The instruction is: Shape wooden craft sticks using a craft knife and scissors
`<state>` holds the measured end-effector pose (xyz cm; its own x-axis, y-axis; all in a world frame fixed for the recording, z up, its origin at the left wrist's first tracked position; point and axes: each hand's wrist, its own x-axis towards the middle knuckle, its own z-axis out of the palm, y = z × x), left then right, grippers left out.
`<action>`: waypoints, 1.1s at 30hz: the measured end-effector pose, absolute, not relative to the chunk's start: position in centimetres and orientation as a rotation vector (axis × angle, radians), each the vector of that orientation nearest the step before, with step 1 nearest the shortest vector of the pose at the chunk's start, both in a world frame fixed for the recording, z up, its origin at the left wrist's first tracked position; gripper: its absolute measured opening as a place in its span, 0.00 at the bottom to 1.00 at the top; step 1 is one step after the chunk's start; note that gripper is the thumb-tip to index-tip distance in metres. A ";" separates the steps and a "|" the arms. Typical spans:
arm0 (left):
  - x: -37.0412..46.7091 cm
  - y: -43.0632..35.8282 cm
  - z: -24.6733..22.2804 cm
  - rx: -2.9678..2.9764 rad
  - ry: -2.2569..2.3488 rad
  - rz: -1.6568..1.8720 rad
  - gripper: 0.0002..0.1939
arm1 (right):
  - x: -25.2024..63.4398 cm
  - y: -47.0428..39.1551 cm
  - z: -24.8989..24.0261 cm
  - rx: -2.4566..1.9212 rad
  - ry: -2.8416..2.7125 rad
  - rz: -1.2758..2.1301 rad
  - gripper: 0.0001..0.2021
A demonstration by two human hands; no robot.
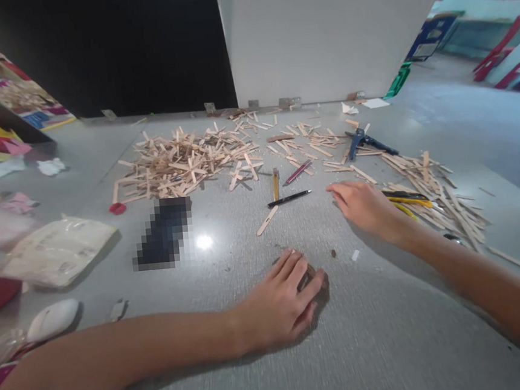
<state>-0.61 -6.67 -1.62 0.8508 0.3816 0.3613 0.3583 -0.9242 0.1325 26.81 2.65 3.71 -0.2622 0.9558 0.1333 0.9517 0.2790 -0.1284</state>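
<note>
My left hand (291, 298) rests on the grey tabletop (239, 379), its fingers bent and apart, holding nothing visible. A small brown bit (333, 253) and a white scrap (355, 254) lie to its right. Farther right, my right hand (363, 207) is low over the table with fingers extended to the left and nothing seen in them. Closest to its fingertips is a black pen (290, 198). Around the pen are a notched wooden craft stick (268, 220), a slim yellow piece (276, 184) and a purple pen (297, 172).
A heap of craft sticks (188, 159) lies at the back left, with more sticks (456, 202) at right. Blue-handled pliers (364, 140) and yellow-and-black tools (408, 198) are beside them. A pixelated dark object (165, 233), plastic packet (62, 249) and white mouse (53, 319) occupy the left.
</note>
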 end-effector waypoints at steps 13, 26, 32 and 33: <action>-0.7 -6.6 -1.7 2.952 0.584 0.546 0.21 | 16.0 12.9 4.6 -1.895 -2.509 0.286 0.18; -0.6 -6.4 -1.7 2.947 0.551 0.541 0.22 | 16.9 11.2 5.9 -1.565 -1.599 0.949 0.11; -0.7 -6.2 -2.0 2.938 0.528 0.490 0.24 | 20.6 4.2 6.5 -1.231 -1.310 1.058 0.16; -0.7 -6.2 -2.1 2.924 0.521 0.480 0.25 | 21.0 3.0 6.5 -1.208 -1.285 1.066 0.16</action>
